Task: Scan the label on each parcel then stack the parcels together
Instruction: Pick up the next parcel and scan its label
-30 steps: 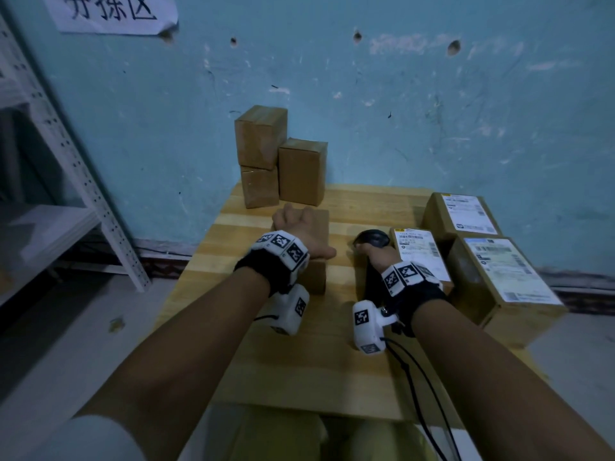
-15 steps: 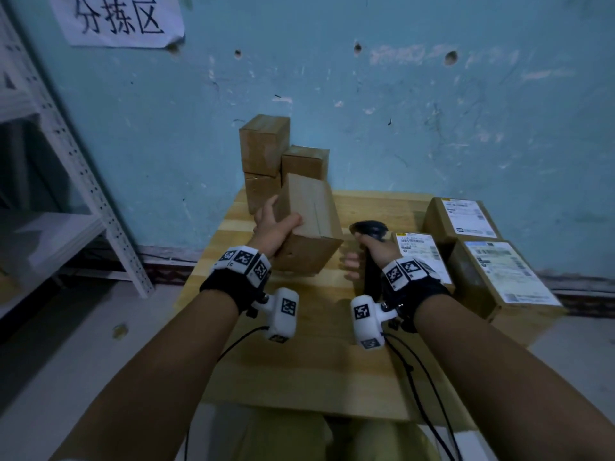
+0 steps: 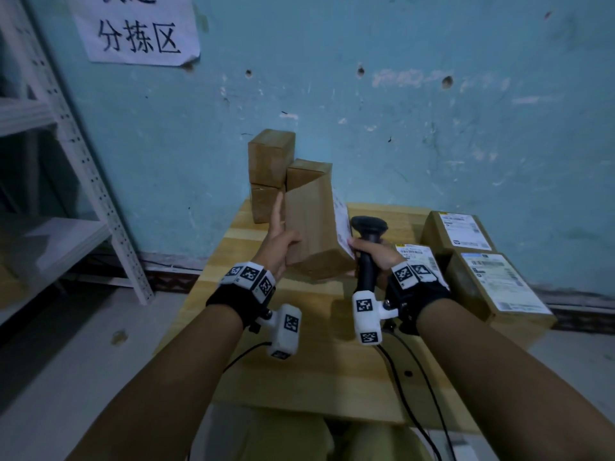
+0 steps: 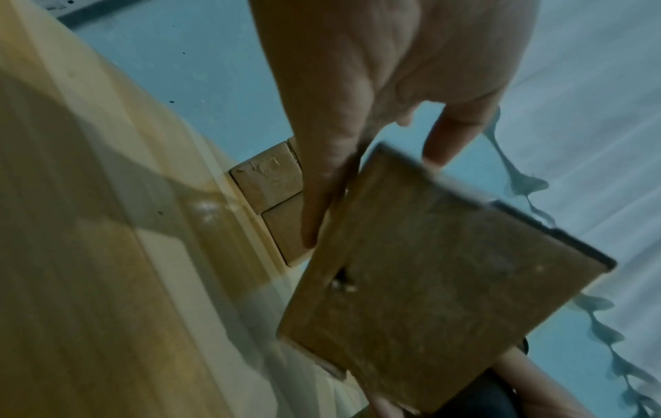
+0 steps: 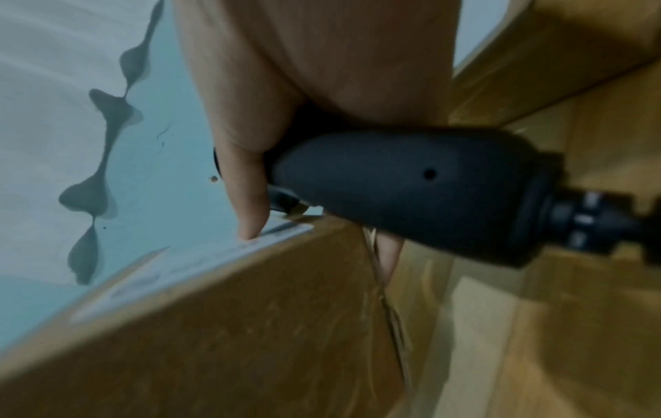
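left hand (image 3: 283,247) grips tilted matte cardboard parcel (image 3: 312,224) | right hand (image 3: 376,254) clasps black scanner (image 3: 367,247)

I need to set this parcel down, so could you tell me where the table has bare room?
Bare wood lies on the table near its front edge, below both hands. The back left corner holds the stacked parcels; the right side is crowded by labelled parcels.

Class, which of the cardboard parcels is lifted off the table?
The tilted parcel held by the left hand; the others sit stacked by the wall or resting at the table's right.
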The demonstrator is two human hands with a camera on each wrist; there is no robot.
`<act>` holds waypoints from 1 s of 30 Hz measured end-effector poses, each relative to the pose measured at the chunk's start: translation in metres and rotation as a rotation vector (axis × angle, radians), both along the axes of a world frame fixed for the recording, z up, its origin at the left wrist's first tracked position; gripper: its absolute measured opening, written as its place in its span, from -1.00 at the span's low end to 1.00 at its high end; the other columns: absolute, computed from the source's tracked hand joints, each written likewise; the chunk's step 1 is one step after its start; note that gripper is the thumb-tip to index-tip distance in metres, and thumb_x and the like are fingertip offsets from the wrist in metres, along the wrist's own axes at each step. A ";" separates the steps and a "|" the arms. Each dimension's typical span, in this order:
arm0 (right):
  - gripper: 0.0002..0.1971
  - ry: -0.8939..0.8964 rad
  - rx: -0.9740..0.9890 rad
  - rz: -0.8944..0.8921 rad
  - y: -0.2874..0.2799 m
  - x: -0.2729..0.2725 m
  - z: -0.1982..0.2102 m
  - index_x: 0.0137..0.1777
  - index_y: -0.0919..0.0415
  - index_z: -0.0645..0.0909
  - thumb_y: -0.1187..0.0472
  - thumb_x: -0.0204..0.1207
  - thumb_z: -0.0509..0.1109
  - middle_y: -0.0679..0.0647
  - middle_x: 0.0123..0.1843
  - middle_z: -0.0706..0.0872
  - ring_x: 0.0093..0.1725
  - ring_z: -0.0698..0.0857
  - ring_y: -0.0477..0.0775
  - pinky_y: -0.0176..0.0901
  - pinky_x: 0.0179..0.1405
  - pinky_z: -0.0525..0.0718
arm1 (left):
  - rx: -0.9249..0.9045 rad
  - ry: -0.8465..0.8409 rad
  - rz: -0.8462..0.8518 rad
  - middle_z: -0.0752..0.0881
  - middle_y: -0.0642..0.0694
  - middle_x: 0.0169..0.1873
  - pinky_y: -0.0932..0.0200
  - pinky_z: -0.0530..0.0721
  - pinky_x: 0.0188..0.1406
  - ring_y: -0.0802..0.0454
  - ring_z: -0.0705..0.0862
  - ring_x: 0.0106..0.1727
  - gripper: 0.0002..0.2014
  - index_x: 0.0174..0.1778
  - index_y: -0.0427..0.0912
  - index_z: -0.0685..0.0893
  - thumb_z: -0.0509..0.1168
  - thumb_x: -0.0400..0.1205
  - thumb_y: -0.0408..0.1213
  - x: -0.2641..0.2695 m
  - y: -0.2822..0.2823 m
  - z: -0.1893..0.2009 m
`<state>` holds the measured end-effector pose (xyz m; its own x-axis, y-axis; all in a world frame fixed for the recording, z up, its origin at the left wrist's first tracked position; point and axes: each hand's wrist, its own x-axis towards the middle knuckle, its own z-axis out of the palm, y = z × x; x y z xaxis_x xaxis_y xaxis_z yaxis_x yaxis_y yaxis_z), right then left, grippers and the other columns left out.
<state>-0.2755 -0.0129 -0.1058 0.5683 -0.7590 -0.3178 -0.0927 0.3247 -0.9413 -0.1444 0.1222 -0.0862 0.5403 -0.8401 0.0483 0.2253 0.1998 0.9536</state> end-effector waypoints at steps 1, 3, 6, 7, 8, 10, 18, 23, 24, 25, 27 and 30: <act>-0.88 0.017 -0.038 -0.013 -0.002 -0.001 -0.001 -0.15 0.29 0.58 0.30 0.44 0.48 0.07 -0.52 0.76 -0.48 0.72 0.08 -0.07 -0.54 0.76 | 0.017 -0.047 -0.014 0.39 -0.13 0.35 0.11 0.74 -0.18 -0.07 0.56 0.19 -0.27 0.61 0.18 0.06 0.00 0.65 -0.62 0.000 0.001 0.001; -0.85 0.044 -0.097 -0.030 -0.002 -0.001 -0.001 -0.12 0.32 0.57 0.34 0.41 0.50 0.06 -0.54 0.74 -0.53 0.70 0.06 -0.11 -0.55 0.72 | 0.053 -0.096 -0.013 0.41 -0.16 0.41 0.22 0.76 -0.16 0.03 0.60 0.12 -0.34 0.59 0.06 0.22 -0.01 0.64 -0.64 0.002 0.001 0.001; -0.55 0.070 -0.164 -0.074 -0.004 0.000 -0.006 0.18 0.42 0.54 0.36 0.31 0.56 0.26 -0.13 0.76 -0.21 0.72 0.24 0.18 -0.07 0.72 | 0.145 -0.200 0.013 0.31 -0.15 0.55 0.02 0.63 0.21 -0.13 0.49 0.39 -0.37 0.57 0.04 0.28 -0.01 0.64 -0.62 0.003 -0.002 -0.001; -0.46 0.075 -0.187 -0.086 -0.004 0.001 -0.008 0.26 0.42 0.50 0.36 0.28 0.58 0.31 0.01 0.73 -0.10 0.70 0.28 0.19 -0.02 0.70 | 0.179 -0.216 0.025 0.30 -0.16 0.56 -0.05 0.58 0.29 -0.18 0.44 0.45 -0.38 0.57 0.06 0.27 -0.01 0.64 -0.60 0.004 -0.003 -0.001; -0.41 0.079 -0.202 -0.092 -0.002 0.000 -0.008 0.30 0.40 0.48 0.37 0.27 0.58 0.33 0.10 0.71 -0.04 0.70 0.29 0.14 -0.07 0.70 | 0.207 -0.206 0.034 0.31 -0.17 0.56 -0.07 0.55 0.33 -0.20 0.42 0.48 -0.40 0.58 0.07 0.25 0.00 0.66 -0.55 0.003 -0.003 -0.001; -0.41 0.057 -0.213 -0.096 0.001 0.001 -0.007 0.31 0.35 0.44 0.41 0.28 0.56 0.31 0.14 0.70 -0.03 0.71 0.29 0.06 -0.22 0.70 | 0.247 -0.171 0.042 0.35 -0.16 0.55 -0.05 0.51 0.36 -0.20 0.43 0.49 -0.47 0.61 0.09 0.17 0.07 0.72 -0.32 0.001 -0.002 -0.002; -0.43 -0.062 -0.180 -0.070 0.007 -0.003 -0.012 0.40 0.46 0.38 0.59 0.38 0.40 0.32 0.07 0.72 -0.29 0.74 0.10 0.03 -0.33 0.71 | 0.326 -0.193 -0.006 0.46 -0.23 0.49 0.02 0.60 0.26 -0.18 0.57 0.39 -0.15 0.63 0.12 0.05 0.40 0.54 -0.36 0.006 -0.002 -0.014; -0.49 -0.050 -0.183 -0.048 0.005 -0.002 -0.009 0.37 0.44 0.43 0.54 0.41 0.41 0.28 0.18 0.70 -0.22 0.71 0.07 -0.23 -0.51 0.73 | 0.390 -0.196 -0.044 0.48 -0.19 0.48 -0.05 0.60 0.29 -0.21 0.57 0.37 -0.04 0.63 0.19 0.02 0.48 0.46 -0.36 0.011 0.000 -0.017; -0.53 -0.063 -0.181 -0.048 0.005 -0.002 -0.007 0.33 0.42 0.44 0.54 0.42 0.40 0.25 0.16 0.71 -0.21 0.70 0.05 -0.26 -0.51 0.73 | 0.413 -0.195 -0.044 0.47 -0.20 0.49 -0.14 0.58 0.33 -0.23 0.55 0.39 0.04 0.60 0.25 0.03 0.56 0.36 -0.30 0.011 -0.001 -0.017; -0.56 -0.081 -0.174 -0.053 0.007 -0.001 -0.005 0.29 0.35 0.44 0.55 0.42 0.39 0.19 0.08 0.71 -0.22 0.68 0.03 -0.29 -0.53 0.72 | 0.433 -0.188 -0.039 0.47 -0.20 0.48 -0.24 0.58 0.32 -0.26 0.55 0.39 0.13 0.56 0.35 0.07 0.64 0.20 -0.23 0.014 -0.002 -0.021; -0.56 -0.128 -0.170 -0.060 0.008 0.001 -0.001 0.25 0.23 0.42 0.56 0.43 0.38 0.09 -0.08 0.69 -0.20 0.68 0.05 -0.19 -0.46 0.73 | 0.444 -0.202 -0.010 0.49 -0.21 0.46 -0.34 0.60 0.25 -0.28 0.54 0.39 0.22 0.47 0.48 0.09 0.68 0.00 -0.17 0.019 -0.006 -0.027; -0.67 -0.162 -0.174 -0.051 0.009 0.005 0.003 0.08 0.21 0.48 0.58 0.43 0.35 0.04 -0.16 0.68 -0.17 0.67 0.07 -0.06 -0.26 0.66 | 0.417 -0.237 0.038 0.45 -0.26 0.49 -0.34 0.55 0.32 -0.25 0.50 0.44 0.23 0.58 0.33 -0.07 0.62 0.23 -0.43 0.015 -0.002 -0.022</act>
